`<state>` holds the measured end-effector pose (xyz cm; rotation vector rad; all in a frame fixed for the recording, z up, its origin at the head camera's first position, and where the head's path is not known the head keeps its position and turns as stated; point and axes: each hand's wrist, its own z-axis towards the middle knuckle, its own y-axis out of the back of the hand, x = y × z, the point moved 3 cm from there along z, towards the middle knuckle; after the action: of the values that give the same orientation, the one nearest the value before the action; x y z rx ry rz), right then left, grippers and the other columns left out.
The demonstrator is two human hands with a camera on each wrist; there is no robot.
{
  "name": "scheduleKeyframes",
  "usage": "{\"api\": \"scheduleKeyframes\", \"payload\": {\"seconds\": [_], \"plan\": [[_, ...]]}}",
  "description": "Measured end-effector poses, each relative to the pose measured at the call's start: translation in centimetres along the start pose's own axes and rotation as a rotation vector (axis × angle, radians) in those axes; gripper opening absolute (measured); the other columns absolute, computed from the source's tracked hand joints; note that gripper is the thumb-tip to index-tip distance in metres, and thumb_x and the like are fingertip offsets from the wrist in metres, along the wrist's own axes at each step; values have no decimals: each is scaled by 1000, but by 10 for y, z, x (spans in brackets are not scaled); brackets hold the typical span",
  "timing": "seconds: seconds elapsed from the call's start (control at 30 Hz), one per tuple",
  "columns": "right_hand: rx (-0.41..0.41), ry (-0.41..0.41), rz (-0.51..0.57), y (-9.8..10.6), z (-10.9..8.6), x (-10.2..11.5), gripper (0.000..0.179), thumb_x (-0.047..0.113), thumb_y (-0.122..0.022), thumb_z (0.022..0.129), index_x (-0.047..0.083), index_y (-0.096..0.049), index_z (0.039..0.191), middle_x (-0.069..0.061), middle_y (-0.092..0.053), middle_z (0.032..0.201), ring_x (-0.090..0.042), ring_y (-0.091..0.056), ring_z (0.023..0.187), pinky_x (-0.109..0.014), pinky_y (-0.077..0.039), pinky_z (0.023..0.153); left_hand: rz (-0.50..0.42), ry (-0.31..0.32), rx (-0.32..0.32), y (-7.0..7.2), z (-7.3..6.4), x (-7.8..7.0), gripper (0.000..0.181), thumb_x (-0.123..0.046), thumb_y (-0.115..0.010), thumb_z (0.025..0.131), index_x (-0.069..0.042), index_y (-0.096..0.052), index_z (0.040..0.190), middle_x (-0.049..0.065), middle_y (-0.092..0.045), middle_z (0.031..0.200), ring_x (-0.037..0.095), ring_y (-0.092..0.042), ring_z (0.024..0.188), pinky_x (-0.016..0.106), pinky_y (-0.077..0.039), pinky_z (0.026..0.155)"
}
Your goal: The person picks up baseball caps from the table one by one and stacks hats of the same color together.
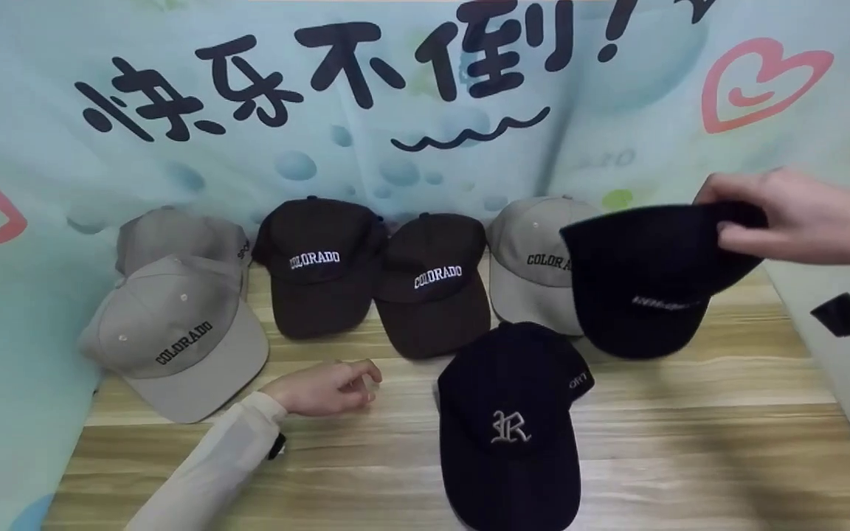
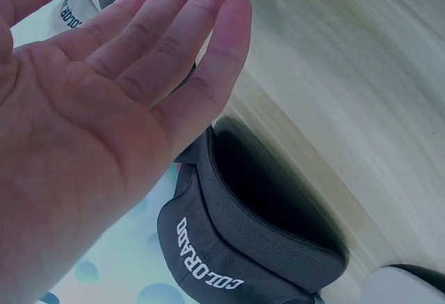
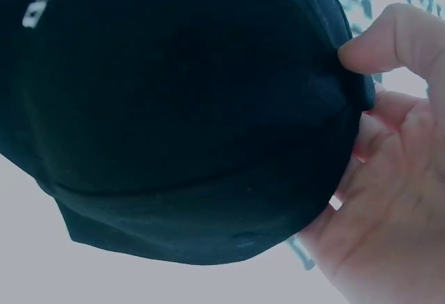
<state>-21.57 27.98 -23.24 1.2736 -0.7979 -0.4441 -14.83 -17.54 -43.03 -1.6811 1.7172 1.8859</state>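
Note:
My right hand (image 1: 794, 217) pinches a dark baseball cap (image 1: 646, 258) by its crown edge, thumb on one side and fingers on the other. The cap hangs tilted over the right of the table, brim downward, partly covering a grey cap (image 1: 536, 273) behind it. In the right wrist view the held cap (image 3: 188, 116) fills most of the picture. My left hand (image 1: 322, 387) hovers low over the table with loosely bent fingers and holds nothing. It is between a grey COLORADO cap (image 1: 181, 332) and a dark navy cap (image 1: 510, 428) with an R emblem.
Two dark brown COLORADO caps (image 1: 318, 269) (image 1: 436, 284) stand side by side at the back. Another grey cap (image 1: 167, 236) is tucked behind the front left one. Behind them hangs a pale blue printed cloth (image 1: 366, 169). The wood-grain table (image 1: 690, 442) extends to a right edge.

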Motion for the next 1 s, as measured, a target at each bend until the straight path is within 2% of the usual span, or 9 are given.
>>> {"api": "scheduleKeyframes", "payload": {"seconds": [0.2, 0.47, 0.67, 0.8, 0.87, 0.93, 1.0], "plan": [[110, 131, 97, -20, -3, 39, 31, -9, -60, 78, 17, -56, 95, 14, -49, 66, 1, -45, 50, -17, -38, 46, 19, 6, 4, -1, 2, 0, 20, -9, -55, 96, 3, -55, 111, 9, -69, 84, 8, -57, 71, 29, -48, 69], [244, 257, 188, -48, -8, 83, 39, -8, -60, 76, 28, -52, 91, 20, -44, 67, 5, -42, 54, -14, -36, 48, 35, 2, -7, -1, 1, 0, 20, -13, -54, 97, 3, -56, 110, 4, -67, 85, 10, -58, 74, 29, -47, 72], [344, 375, 456, -78, -3, 107, 36, -11, -57, 80, 22, -54, 97, 17, -43, 68, 8, -38, 54, -11, -34, 46, 20, 25, -1, -4, 3, 2, 25, -21, -52, 100, 2, -57, 110, 6, -67, 87, 11, -58, 76, 31, -47, 73], [410, 386, 638, -99, 4, 117, 28, -10, -54, 87, 15, -54, 99, 13, -46, 74, 5, -44, 60, -16, -41, 50, 32, 10, -4, -5, 5, 2, 26, -22, -52, 101, 1, -57, 109, 4, -67, 86, 10, -58, 74, 30, -47, 72], [421, 378, 693, -108, 10, 119, 23, -8, -53, 89, 13, -54, 101, 11, -48, 77, 2, -48, 63, -19, -44, 52, 37, 3, -7, -5, 5, 2, 26, -22, -52, 100, 1, -58, 108, 4, -67, 85, 10, -58, 74, 30, -47, 71], [411, 360, 704, -118, 19, 118, 21, -7, -52, 90, 10, -55, 102, 9, -51, 78, 0, -49, 64, -21, -45, 53, 44, -1, -8, -5, 6, 2, 25, -22, -52, 100, 1, -58, 108, 2, -66, 84, 10, -58, 73, 30, -47, 71], [398, 306, 680, -130, 28, 114, 19, -5, -52, 91, 7, -56, 105, 7, -54, 80, -2, -51, 65, -23, -46, 56, 50, -1, -4, -5, 6, 1, 26, -22, -52, 100, 1, -58, 108, 2, -66, 83, 10, -57, 73, 31, -47, 71]]}}
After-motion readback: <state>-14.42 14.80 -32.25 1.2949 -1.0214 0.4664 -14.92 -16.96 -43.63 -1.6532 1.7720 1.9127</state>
